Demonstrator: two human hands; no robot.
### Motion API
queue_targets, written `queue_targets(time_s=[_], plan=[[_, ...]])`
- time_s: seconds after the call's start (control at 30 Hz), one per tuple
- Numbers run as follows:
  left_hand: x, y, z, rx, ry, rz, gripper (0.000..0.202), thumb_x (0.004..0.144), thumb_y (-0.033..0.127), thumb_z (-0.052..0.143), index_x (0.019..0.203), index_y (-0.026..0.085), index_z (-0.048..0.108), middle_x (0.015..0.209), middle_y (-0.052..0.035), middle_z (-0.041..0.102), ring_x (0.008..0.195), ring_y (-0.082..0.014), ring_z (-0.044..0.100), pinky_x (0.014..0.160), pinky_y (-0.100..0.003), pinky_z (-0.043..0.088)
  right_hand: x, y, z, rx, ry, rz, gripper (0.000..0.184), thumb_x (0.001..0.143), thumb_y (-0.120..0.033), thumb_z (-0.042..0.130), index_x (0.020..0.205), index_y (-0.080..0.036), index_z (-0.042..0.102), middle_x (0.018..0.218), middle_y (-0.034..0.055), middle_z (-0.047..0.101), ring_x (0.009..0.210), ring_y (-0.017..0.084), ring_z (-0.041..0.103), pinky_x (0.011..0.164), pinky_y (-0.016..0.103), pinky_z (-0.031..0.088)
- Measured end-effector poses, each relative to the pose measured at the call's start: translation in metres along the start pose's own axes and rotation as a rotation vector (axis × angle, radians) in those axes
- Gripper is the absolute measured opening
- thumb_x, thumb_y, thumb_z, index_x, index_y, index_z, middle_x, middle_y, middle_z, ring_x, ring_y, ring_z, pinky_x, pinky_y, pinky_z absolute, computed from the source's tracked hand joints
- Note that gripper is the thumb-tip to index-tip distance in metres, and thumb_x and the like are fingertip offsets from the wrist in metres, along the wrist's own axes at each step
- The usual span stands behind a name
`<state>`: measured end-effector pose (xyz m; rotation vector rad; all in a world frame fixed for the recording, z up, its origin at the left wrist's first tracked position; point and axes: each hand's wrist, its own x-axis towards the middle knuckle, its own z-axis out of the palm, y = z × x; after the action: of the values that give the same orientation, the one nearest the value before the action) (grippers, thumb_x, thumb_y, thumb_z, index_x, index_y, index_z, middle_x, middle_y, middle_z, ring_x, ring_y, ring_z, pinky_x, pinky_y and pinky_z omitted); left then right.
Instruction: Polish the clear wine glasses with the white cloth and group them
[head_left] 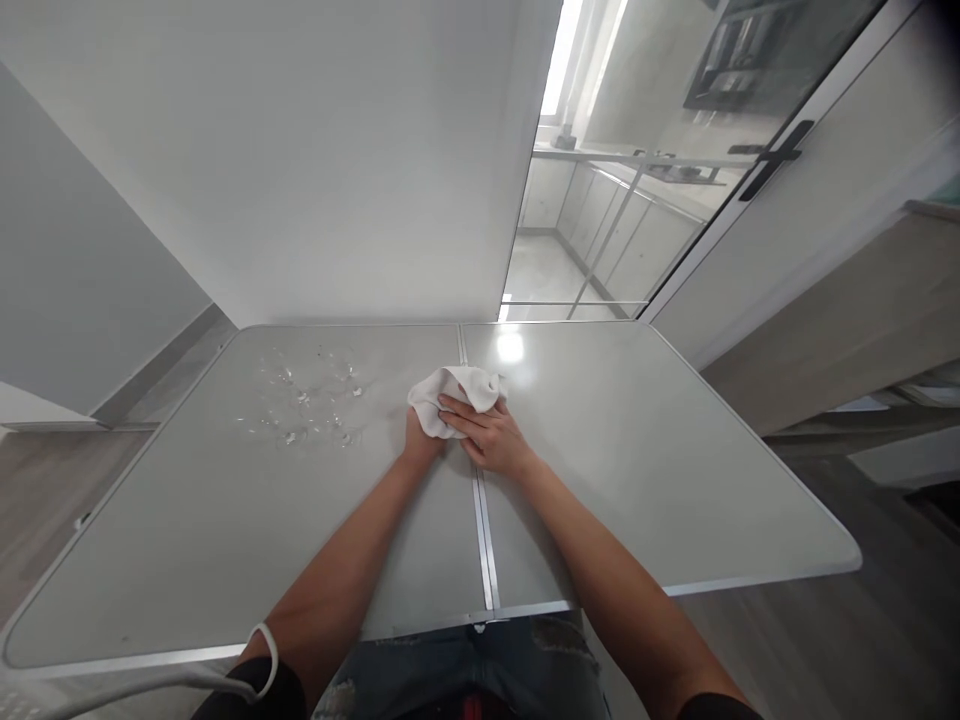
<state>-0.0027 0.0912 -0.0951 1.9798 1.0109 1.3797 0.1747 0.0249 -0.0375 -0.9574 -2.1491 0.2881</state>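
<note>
My left hand [422, 437] and right hand [495, 437] loosely closed on white cloth [442, 388], mid-frame, clear splashes [303, 397] centre left on desk [637, 450]

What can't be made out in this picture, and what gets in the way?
Head view, hidden: the left hand's fingers, behind the white cloth.
Head view, hidden: whatever may be inside the cloth, covered by its folds and the right hand.
Head view, too faint: the clear items on the tabletop, see-through.
Head view, cut off: the white cable, by the picture's edge.
</note>
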Motion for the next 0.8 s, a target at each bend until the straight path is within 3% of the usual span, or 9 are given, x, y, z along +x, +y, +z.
queue_targets(time_s=[0.13, 0.27, 0.33, 0.43, 0.53, 0.6, 0.7, 0.8], plan=[[0.001, 0.003, 0.001, 0.098, -0.03, 0.094, 0.023, 0.071, 0.036, 0.074, 0.063, 0.017, 0.064, 0.058, -0.0067, 0.061, 0.056, -0.0189, 0.056, 0.055, -0.032, 0.044, -0.001, 0.003, -0.006, -0.13, 0.075, 0.046, 0.038, 0.086, -0.021, 0.062, 0.121, -0.035, 0.07, 0.14, -0.0008, 0.063, 0.132, 0.033, 0.05, 0.122, 0.06, 0.013], [0.001, 0.012, 0.003, 0.205, -0.103, 0.228, 0.031, 0.075, 0.047, 0.076, 0.065, 0.02, 0.066, 0.059, -0.005, 0.064, 0.056, -0.0174, 0.06, 0.057, -0.028, 0.046, -0.002, 0.008, -0.014, 0.017, 0.176, 0.171, 0.026, 0.085, -0.023, 0.063, 0.107, -0.029, 0.075, 0.121, 0.0046, 0.07, 0.118, 0.03, 0.056, 0.109, 0.05, 0.037], [0.0, 0.016, 0.003, 0.214, -0.143, 0.274, 0.032, 0.08, 0.05, 0.074, 0.069, 0.02, 0.069, 0.058, -0.003, 0.063, 0.052, -0.0145, 0.058, 0.055, -0.026, 0.045, -0.002, 0.012, -0.014, 0.23, 0.25, 0.3, 0.021, 0.089, -0.027, 0.058, 0.102, -0.026, 0.075, 0.109, 0.0057, 0.071, 0.104, 0.026, 0.061, 0.096, 0.041, 0.046], [0.001, 0.021, 0.002, 0.151, -0.178, 0.25, 0.032, 0.082, 0.052, 0.073, 0.082, 0.02, 0.072, 0.062, -0.0015, 0.066, 0.054, -0.0123, 0.057, 0.056, -0.024, 0.045, 0.0, 0.014, -0.007, 0.698, 0.432, 0.557, 0.023, 0.091, -0.041, 0.059, 0.091, -0.022, 0.072, 0.087, 0.0027, 0.07, 0.083, 0.02, 0.063, 0.078, 0.032, 0.051], [0.003, 0.024, 0.002, 0.123, -0.142, 0.166, 0.034, 0.083, 0.053, 0.072, 0.081, 0.019, 0.071, 0.061, 0.0002, 0.064, 0.053, -0.0112, 0.055, 0.056, -0.023, 0.044, 0.004, 0.01, 0.0, 1.121, 0.609, 0.727, 0.036, 0.088, -0.055, 0.062, 0.095, -0.02, 0.069, 0.086, 0.0032, 0.071, 0.081, 0.021, 0.066, 0.072, 0.032, 0.054], [0.004, 0.025, 0.002, 0.128, -0.117, 0.126, 0.034, 0.083, 0.052, 0.071, 0.079, 0.019, 0.07, 0.061, 0.001, 0.064, 0.053, -0.0111, 0.055, 0.056, -0.023, 0.044, 0.007, 0.004, 0.003, 1.261, 0.605, 0.721, 0.046, 0.09, -0.062, 0.056, 0.105, -0.021, 0.068, 0.095, 0.0063, 0.073, 0.091, 0.024, 0.068, 0.076, 0.035, 0.056], [0.006, 0.025, 0.003, 0.124, -0.099, 0.101, 0.031, 0.089, 0.046, 0.065, 0.075, 0.019, 0.069, 0.063, 0.0003, 0.065, 0.057, -0.0122, 0.057, 0.058, -0.023, 0.044, 0.008, -0.003, 0.007, 1.309, 0.493, 0.661, 0.057, 0.093, -0.07, 0.044, 0.114, -0.023, 0.067, 0.107, 0.0088, 0.073, 0.105, 0.026, 0.067, 0.084, 0.04, 0.058], [0.006, 0.025, 0.004, 0.126, -0.096, 0.083, 0.027, 0.092, 0.04, 0.061, 0.076, 0.019, 0.07, 0.067, -0.0012, 0.068, 0.061, -0.0141, 0.061, 0.059, -0.024, 0.044, 0.005, -0.001, 0.016, 1.269, 0.442, 0.626, 0.052, 0.092, -0.068, 0.049, 0.114, -0.024, 0.065, 0.115, 0.0081, 0.07, 0.112, 0.025, 0.065, 0.096, 0.04, 0.054]])
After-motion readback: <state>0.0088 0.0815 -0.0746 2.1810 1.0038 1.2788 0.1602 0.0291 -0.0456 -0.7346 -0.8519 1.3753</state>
